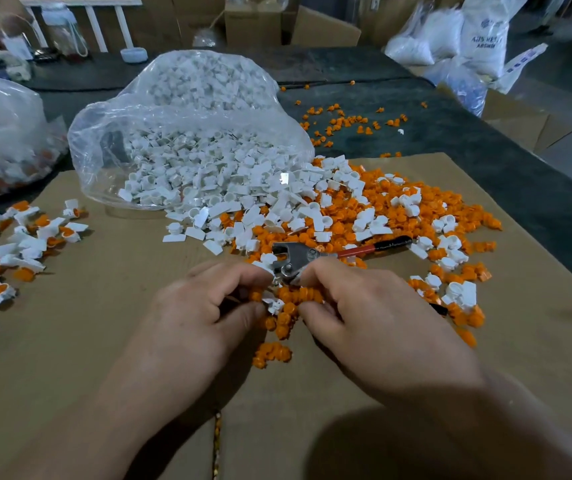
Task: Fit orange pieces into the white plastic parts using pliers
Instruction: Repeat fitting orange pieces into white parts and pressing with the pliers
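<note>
Head view: two hands meet over a cardboard-covered surface (pixel 104 341). The left hand (pixel 205 306) and right hand (pixel 357 306) pinch small pieces; exactly what each grip holds is hidden. One pair of pliers (pixel 312 256) lies just beyond, among countless orange pieces (pixel 398 199) and white parts (pixel 243 188) spilling from one clear bag (pixel 121 133).

Head camera looks forward and down, close over the cardboard sheet (pixel 104 341).

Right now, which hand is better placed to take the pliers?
Right hand: its fingers already touch the pliers head, and the red handle runs to its side. The left hand pinches parts.
</note>
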Tool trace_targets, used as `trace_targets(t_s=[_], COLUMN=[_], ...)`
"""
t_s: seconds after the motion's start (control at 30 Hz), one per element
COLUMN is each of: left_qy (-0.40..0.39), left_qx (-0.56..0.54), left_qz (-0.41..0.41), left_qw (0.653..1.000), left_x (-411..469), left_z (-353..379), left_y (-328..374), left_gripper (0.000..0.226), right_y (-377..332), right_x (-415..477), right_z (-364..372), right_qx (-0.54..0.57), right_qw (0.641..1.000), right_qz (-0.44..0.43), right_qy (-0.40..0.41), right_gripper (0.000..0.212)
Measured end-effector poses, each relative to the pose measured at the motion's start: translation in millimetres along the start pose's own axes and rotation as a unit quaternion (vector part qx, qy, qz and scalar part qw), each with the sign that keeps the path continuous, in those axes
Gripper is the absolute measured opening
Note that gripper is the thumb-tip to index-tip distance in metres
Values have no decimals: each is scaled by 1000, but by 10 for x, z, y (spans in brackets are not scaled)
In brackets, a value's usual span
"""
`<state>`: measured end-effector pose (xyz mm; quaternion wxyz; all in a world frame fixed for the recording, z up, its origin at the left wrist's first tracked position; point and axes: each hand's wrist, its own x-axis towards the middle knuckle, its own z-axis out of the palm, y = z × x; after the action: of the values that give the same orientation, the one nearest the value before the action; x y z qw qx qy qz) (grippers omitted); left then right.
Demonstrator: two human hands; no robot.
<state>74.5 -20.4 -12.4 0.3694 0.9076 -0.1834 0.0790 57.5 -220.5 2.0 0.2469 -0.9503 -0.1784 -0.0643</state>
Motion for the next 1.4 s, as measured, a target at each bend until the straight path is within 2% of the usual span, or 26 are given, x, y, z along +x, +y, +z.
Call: trace_targets(t_s=[0.13, 0.23, 0.33, 0.43, 0.57, 0.7, 0.83, 0.97, 1.2, 1.33, 1.4], left_qy=[4, 6, 0, 4, 1, 15, 62, 34, 10, 39, 45], left_qx=[-21, -13, 2, 2, -3, -9, -11, -55, -158, -229, -236], left_qz=[-13, -15, -12, -7, -3, 10, 35, 45, -15, -52, -63], left_qw=[1000, 1000, 1000, 1000, 1000, 1000, 997, 997, 987, 971, 969], left_x=[6, 11, 19, 20, 19, 14, -3, -35, -40, -12, -10], left_z=[13, 37, 63, 71, 76, 73, 40, 45, 68, 101, 102], left_y=[-22, -41, -50, -55, -88, -83, -9, 122, 134, 118, 108], left_gripper=[37, 32, 23, 24, 19, 34, 37, 29, 34, 30, 32], right_y=[27, 44, 66, 79, 94, 94, 96, 54, 24, 15, 21], right_x=[14, 12, 4, 23, 45, 68, 77, 68, 60, 71, 71], right_z=[-17, -9, 7, 24, 43, 1, -15, -16, -17, -20, -32], right_qx=[91, 190, 227, 270, 383, 497, 519, 529, 565, 603, 582], right_qw=[995, 977, 968, 954, 910, 847, 835, 831, 806, 775, 790], right_qz=[43, 81, 96, 111, 135, 161, 154, 129, 120, 135, 146], right_qy=[-14, -45, -57, -74, -83, -92, -104, -114, -129, -131, -126], right_gripper=[10, 14, 18, 20, 21, 18, 18, 15, 16, 16, 16])
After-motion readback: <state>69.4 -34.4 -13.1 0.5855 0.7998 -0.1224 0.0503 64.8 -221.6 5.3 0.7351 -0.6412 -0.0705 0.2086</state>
